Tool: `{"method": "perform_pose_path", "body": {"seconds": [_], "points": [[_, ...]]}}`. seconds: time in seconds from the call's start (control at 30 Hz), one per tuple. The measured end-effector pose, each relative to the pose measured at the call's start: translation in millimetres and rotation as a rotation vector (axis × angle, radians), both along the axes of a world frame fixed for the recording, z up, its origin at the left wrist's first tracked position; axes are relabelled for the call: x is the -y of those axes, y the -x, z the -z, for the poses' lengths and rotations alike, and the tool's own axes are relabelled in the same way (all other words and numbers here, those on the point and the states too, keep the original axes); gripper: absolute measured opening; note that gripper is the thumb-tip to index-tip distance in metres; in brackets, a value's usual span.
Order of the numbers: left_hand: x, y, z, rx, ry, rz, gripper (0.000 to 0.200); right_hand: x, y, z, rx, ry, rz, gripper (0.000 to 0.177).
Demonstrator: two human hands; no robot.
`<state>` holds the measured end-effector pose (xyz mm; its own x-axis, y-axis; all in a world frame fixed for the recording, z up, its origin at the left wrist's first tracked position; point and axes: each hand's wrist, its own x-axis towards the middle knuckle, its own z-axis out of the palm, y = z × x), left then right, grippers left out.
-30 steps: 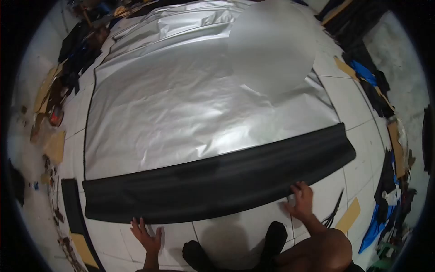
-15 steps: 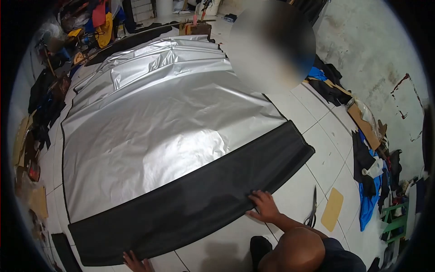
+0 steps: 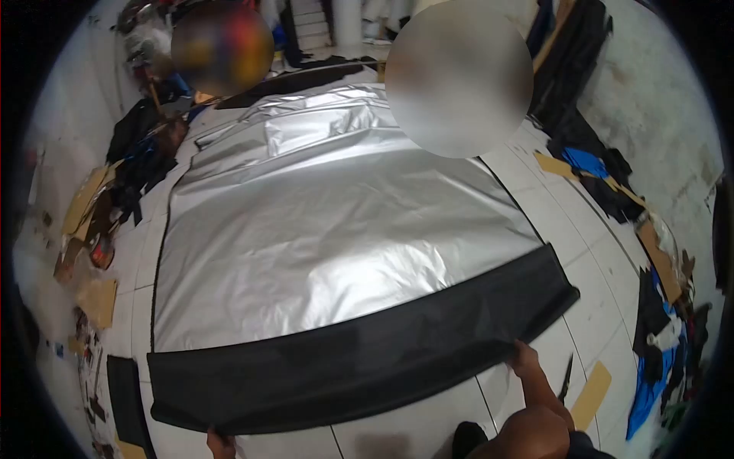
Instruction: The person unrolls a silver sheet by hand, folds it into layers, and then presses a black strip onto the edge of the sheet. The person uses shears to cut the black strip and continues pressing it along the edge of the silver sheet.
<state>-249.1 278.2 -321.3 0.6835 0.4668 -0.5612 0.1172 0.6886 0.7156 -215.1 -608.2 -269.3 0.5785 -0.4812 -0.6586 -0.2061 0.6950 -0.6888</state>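
Note:
A large silver sheet (image 3: 336,214) lies over the tiled floor, wrinkled and bunched at its far end. Its near side is a wide band of black fabric (image 3: 344,363), which shows a folded, curved front edge. At the lower left, my left hand (image 3: 220,444) grips that front edge, its fingers partly hidden beneath the fabric. My right hand (image 3: 525,358) is closed on the same edge farther right, with the fingertips out of sight under the cloth. Both hands hold the edge from the near side.
Dark-bladed scissors (image 3: 566,376) and a tan flat piece (image 3: 592,394) lie right of my right arm. A black strip (image 3: 128,402) is on the floor at the left. Fabric scraps and cardboard (image 3: 659,252) line both walls. Blurred circles cover two areas at the back.
Both hands went from lying spread on the black band to gripping its front edge. My right hand moved farther right along it. The camera view has shifted, too.

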Motion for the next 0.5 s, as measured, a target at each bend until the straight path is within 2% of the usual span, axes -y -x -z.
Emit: {"method": "perform_pose_path", "body": {"seconds": [0.07,0.1,0.13,0.17,0.2,0.23,0.27,0.3,0.33,0.37,0.4,0.43,0.47,0.5], "points": [[33.5,9.1,-17.4,0.05,0.016,-0.019,0.041,7.7,13.6,-1.7,-0.071,0.128,-0.007,0.03],[46.8,17.2,-25.5,0.05,-0.005,-0.05,0.042,8.9,21.0,-9.4,-0.077,0.067,0.007,0.032],[54.9,27.2,-37.5,0.042,-0.035,-0.093,0.042,19.0,34.9,-7.3,-0.189,0.451,-0.245,0.032],[57.9,28.5,-49.6,0.018,-0.068,-0.109,0.042,38.9,46.9,1.8,-0.303,0.672,-0.495,0.039],[53.3,32.8,-56.8,0.01,-0.072,-0.116,0.042,35.7,57.4,-23.6,-0.421,1.484,-0.954,0.049],[35.6,41.8,-44.9,-0.028,-0.15,-0.158,0.043,60.9,65.8,-3.0,-0.278,1.604,-0.921,0.057],[19.5,49.5,-43.0,-0.145,-0.176,-0.294,0.043,51.2,54.6,-25.5,-0.391,1.419,-0.975,0.056],[-0.9,57.2,-34.1,-0.105,-0.273,-0.301,0.042,61.4,47.1,-8.0,-0.335,0.857,-0.688,0.046],[-19.2,57.9,-31.1,-0.079,-0.36,-0.335,0.04,77.1,41.5,15.1,-0.28,0.39,-0.25,0.036],[-22.8,57.3,-43.1,-0.159,-0.375,-0.444,0.037,85.1,35.4,-0.8,-0.555,0.49,-0.362,0.028],[-34.5,54.5,-53.2,-0.32,-0.452,-0.503,0.032,86.6,31.1,4.0,-0.532,0.535,-0.406,0.026],[-46.7,54.8,-57.4,-0.365,-0.48,-0.509,0.031,103.6,36.1,19.5,-0.506,0.579,-0.434,0.025],[-58.1,55.1,-60.0,-0.408,-0.5,-0.503,0.029,135.6,36.6,40.2,-0.687,0.8,-0.703,0.043],[-70.3,56.6,-58.7,-0.45,-0.52,-0.487,0.028,115.2,31.1,19.6,-0.696,0.753,-0.627,0.049]]}}
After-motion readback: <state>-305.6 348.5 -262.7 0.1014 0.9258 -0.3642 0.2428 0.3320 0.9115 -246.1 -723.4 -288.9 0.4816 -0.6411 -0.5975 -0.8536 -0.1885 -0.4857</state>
